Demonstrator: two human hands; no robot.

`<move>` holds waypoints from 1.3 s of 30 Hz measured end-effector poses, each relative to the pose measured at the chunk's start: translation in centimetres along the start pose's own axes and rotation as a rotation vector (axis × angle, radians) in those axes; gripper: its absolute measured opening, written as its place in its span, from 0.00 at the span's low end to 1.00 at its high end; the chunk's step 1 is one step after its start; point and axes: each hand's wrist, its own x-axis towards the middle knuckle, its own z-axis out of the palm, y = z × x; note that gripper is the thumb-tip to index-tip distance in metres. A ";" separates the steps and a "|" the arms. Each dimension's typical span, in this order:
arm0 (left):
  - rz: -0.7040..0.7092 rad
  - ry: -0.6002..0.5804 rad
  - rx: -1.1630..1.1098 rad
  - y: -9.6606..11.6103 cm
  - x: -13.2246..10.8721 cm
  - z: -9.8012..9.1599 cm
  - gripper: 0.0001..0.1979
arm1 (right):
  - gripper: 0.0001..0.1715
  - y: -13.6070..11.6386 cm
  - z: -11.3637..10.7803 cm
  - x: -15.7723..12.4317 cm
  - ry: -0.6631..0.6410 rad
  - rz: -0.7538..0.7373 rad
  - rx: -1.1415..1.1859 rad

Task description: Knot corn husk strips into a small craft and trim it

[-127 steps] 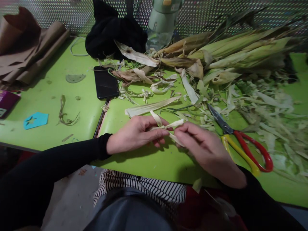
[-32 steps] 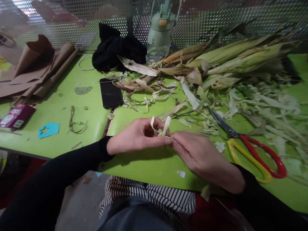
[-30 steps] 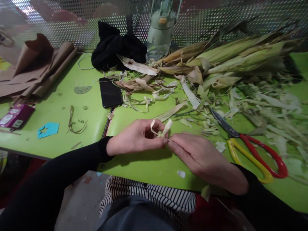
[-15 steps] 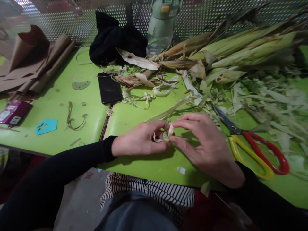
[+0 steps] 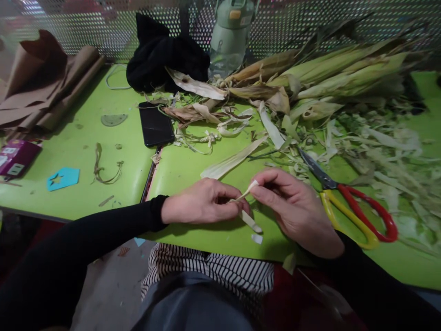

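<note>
Pale corn husk strip [image 5: 251, 221] hangs from the fingers of my left hand [image 5: 210, 201], which is closed around its hidden part. The thumb and forefinger of my right hand [image 5: 292, 207] pinch a narrow end of husk stretched between both hands. Whether the hanging piece and the pinched end are one strip, I cannot tell. A wider husk strip [image 5: 234, 158] lies on the green table just beyond my hands. To the right of my right hand rest scissors [image 5: 339, 186] with one red and one yellow handle.
Corn husks and stalks [image 5: 344, 73] heap at the back right, with shreds [image 5: 389, 156] below them. A phone [image 5: 156, 124], black cloth [image 5: 168, 59] and green bottle [image 5: 229, 39] stand behind. Brown paper [image 5: 48, 87], a purple box [image 5: 19, 158] and blue cutout [image 5: 67, 178] lie left.
My right hand has drawn a narrow husk end out from the left hand. A husk strip now dangles below the left fingers. The view has shifted slightly.
</note>
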 end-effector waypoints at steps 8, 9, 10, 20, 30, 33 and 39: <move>0.021 -0.121 -0.549 -0.2 -0.2 -0.7 0.11 | 0.16 0.6 -1.2 0.5 0.202 -0.612 -0.599; 0.027 -0.121 -0.537 -0.3 -0.1 -0.8 0.11 | 0.15 0.5 -1.0 0.4 0.153 -0.659 -0.662; 0.026 -0.118 -0.487 -0.5 -0.1 -0.8 0.10 | 0.14 0.3 -0.8 0.4 0.099 -0.678 -0.704; 0.090 -0.136 0.158 0.0 0.0 -0.9 0.15 | 0.05 -0.7 -0.5 0.3 -0.008 -0.352 -0.507; 0.186 -0.169 0.123 -0.1 -0.4 -2.2 0.18 | 0.24 -0.1 -0.8 0.4 -0.191 -0.475 -0.454; 0.123 -0.138 0.124 -0.2 -0.2 -2.4 0.16 | 0.18 -0.1 -0.9 0.5 -0.198 -0.474 -0.489; 0.147 -0.194 0.194 -0.2 0.0 -2.2 0.15 | 0.09 0.0 -1.2 0.6 -0.140 -0.449 -0.617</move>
